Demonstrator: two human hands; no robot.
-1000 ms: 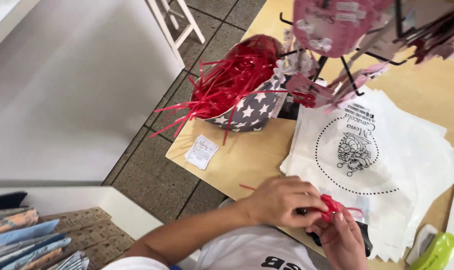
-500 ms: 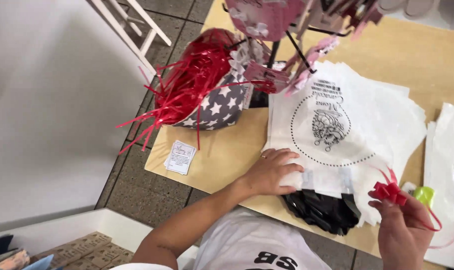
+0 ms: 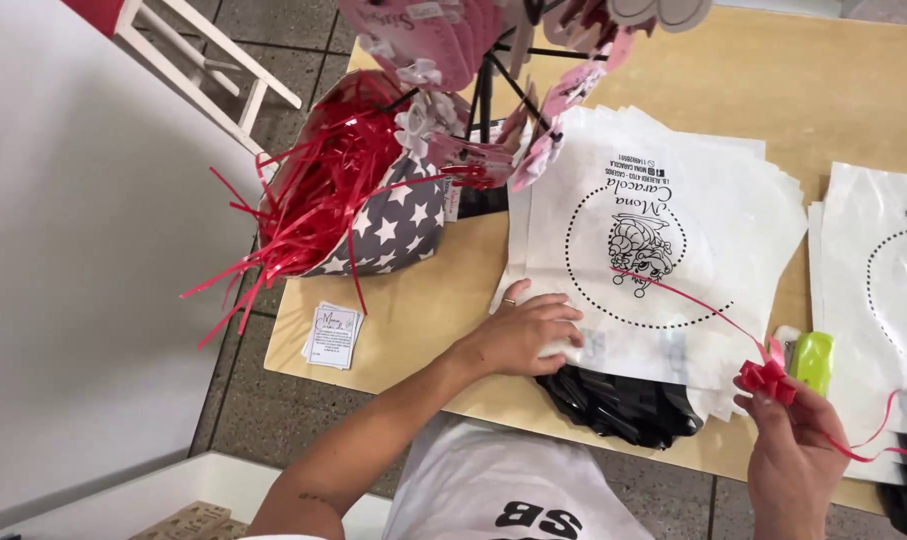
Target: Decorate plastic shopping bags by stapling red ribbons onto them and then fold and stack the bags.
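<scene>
The right hand pinches a small red ribbon bow between closed fingertips, just right of the stack of white printed bags. Thin ribbon tails trail from the bow across the stack. The bow appears light, soft and easily crushed; grip at the knot, not the loops. The left hand rests flat, fingers spread, on the stack's lower left edge. The bags look thin, smooth and slippery.
</scene>
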